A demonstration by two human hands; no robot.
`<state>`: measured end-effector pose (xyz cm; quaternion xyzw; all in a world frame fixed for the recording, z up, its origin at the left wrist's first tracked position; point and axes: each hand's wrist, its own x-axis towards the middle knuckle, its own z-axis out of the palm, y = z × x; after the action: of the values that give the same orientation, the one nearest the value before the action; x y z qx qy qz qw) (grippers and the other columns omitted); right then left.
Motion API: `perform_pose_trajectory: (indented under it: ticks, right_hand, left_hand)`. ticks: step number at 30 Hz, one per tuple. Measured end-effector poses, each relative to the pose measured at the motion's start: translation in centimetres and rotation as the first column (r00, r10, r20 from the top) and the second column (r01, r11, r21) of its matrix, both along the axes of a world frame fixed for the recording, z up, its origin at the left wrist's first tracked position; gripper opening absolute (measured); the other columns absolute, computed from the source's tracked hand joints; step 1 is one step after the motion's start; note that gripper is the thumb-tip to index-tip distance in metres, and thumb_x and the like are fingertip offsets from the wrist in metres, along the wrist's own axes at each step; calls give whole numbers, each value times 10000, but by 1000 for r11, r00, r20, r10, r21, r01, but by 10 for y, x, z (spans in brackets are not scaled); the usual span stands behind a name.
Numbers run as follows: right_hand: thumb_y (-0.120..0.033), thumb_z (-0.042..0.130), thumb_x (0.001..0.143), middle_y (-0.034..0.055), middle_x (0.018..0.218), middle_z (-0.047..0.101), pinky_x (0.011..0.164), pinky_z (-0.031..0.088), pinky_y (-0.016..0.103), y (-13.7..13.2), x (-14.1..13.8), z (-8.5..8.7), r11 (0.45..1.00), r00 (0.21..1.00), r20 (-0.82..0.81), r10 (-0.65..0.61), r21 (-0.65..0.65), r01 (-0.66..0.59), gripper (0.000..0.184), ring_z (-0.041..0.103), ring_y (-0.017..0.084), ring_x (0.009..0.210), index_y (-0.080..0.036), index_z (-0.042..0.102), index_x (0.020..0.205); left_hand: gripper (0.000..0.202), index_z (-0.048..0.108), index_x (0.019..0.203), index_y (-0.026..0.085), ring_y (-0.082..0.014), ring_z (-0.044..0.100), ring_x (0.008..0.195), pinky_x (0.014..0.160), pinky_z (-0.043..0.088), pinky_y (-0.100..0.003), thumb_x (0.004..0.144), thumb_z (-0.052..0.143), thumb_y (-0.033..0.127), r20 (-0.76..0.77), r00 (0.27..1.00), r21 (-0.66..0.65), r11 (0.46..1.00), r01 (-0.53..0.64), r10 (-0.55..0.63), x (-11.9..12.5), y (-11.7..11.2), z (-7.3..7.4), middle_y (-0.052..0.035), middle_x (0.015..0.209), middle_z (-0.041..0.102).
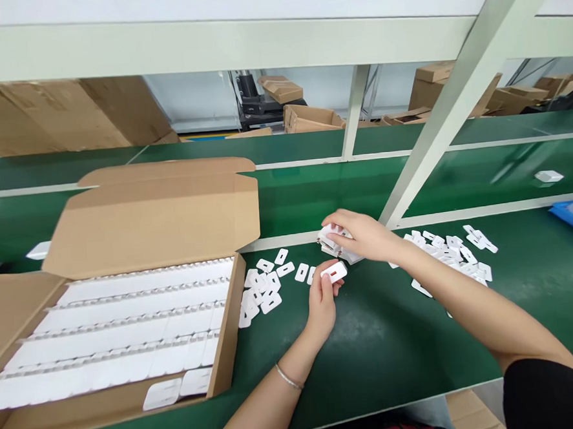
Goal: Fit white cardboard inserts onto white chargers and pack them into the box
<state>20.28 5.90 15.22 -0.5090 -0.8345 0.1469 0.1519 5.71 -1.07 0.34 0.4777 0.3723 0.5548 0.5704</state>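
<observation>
White piece (pixel 337 270) in left hand (pixel 322 300), right hand (pixel 366 234) palm-down over stack (pixel 350 257)

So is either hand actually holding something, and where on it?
The left hand holds a slotted white piece, thumb at its left end, fingers underneath. The right hand touches a white pile; whether it grips anything is unclear.

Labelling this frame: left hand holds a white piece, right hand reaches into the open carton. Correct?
Not quite: the head view shows the right hand at the white stack just beyond the left hand, not in the open carton. The left hand does hold a white piece.
</observation>
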Motion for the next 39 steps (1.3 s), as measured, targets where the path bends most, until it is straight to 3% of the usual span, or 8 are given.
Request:
perform_pose_trajectory:
  ticks: [4, 10, 19, 22, 25, 29, 32, 39]
  right_hand:
    - [-540, 394, 1095, 48, 835, 731, 700, 467, 348, -51, 2, -22, 970, 985, -22, -172, -180, 165, 414, 695, 252, 780, -223, 660, 1105]
    - [-459, 625, 1025, 90, 1242, 708, 831, 575, 377, -95, 22, -64, 988, 937, -345, -46, -156, -9, 380, 699, 253, 1005, -272, 578, 1352]
    - [-495, 678, 987, 118, 1477, 596, 1070, 547, 522, -119, 44, -69, 995, 964, -251, 88, 63, -74, 632, 631, 334, 1300, -336, 416, 1539]
    - [-539, 670, 975, 137, 1563, 496, 1060, 557, 509, -116, 61, -70, 998, 972, -230, 53, 58, -40, 788, 645, 324, 1272, -343, 274, 1628]
    - [-552, 514, 1036, 155, 1462, 550, 1062, 543, 505, -101, 91, -76, 987, 984, -156, -85, 125, 105, 530, 629, 340, 1275, -292, 491, 1497]
    - [-621, 379, 1017, 226, 1331, 614, 1021, 529, 577, -76, 134, -94, 959, 975, 76, -207, 214, 187, 587, 613, 428, 1255, -176, 643, 1293]
    - [-605, 330, 997, 265, 1336, 617, 989, 525, 608, -65, 150, -109, 959, 952, 204, -228, 218, 183, 629, 610, 467, 1240, -146, 656, 1277]
    - [-530, 388, 942, 287, 1334, 618, 934, 531, 585, -45, 154, -118, 972, 913, 337, -231, 112, 204, 573, 624, 486, 1224, -149, 674, 1261]
  left_hand:
    - [628, 664, 1216, 175, -154, 532, 706, 656, 467, -303, 1025, 404, 715, -25, 1000, 57, 998, -7, 8, -2, -5, 0, -109, 1043, 689]
    - [672, 521, 1477, 232, -283, 640, 1191, 957, 538, -395, 1027, 385, 712, 39, 988, -6, 989, 150, -149, -5, -11, 2, -135, 1368, 633]
    - [529, 645, 1284, 207, -186, 674, 861, 751, 536, -287, 883, 787, 522, -26, 883, -24, 884, 467, -468, -27, -4, 50, -74, 1044, 712]
    - [521, 642, 1319, 212, -211, 704, 942, 811, 568, -316, 879, 801, 443, -150, 916, 35, 923, 382, -373, -54, -13, 66, -100, 1112, 717]
    - [391, 693, 1253, 218, -259, 690, 1142, 975, 566, -386, 914, 760, 400, -364, 931, 189, 978, 86, -12, -107, -31, 81, -130, 1290, 698]
    - [287, 693, 1225, 241, -266, 664, 1168, 1060, 532, -452, 974, 680, 379, -677, 582, 399, 890, -223, 450, -209, -69, 98, -98, 1248, 724]
    - [272, 720, 1181, 254, -320, 619, 1184, 1091, 494, -541, 973, 635, 406, -848, 196, 450, 865, -224, 492, -283, -91, 100, -89, 1176, 734]
    - [463, 700, 1271, 255, -283, 636, 1089, 1041, 550, -491, 955, 517, 540, -981, 129, 120, 977, -176, 144, -361, -103, 91, -101, 1186, 595]
